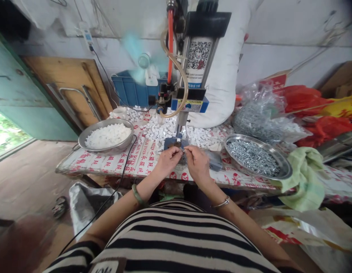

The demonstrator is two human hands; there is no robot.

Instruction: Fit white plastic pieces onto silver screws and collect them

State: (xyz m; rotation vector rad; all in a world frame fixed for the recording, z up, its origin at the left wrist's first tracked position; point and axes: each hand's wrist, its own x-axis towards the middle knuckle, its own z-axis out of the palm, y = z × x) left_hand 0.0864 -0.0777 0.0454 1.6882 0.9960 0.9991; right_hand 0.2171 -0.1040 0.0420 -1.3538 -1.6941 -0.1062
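My left hand [168, 161] and my right hand [197, 163] meet fingertip to fingertip in front of a pneumatic press [197, 57]. Both are closed in a pinch; whatever lies between the fingers is too small to name. Just beyond the fingertips is the press base [171, 143], with a small white piece [178, 140] under the ram [181, 123]. To the left stands a metal bowl [127, 143] of white plastic pieces [109, 135]. A steel tray [286, 171] of small metal pins [252, 157] sits to the right.
Loose white pieces [161, 127] are scattered behind the press base. A blue crate [126, 89] and a spinning fan [144, 60] stand at the back. A clear bag [257, 113] of metal parts and a green cloth [303, 178] lie right. A black cable [125, 167] hangs over the table edge.
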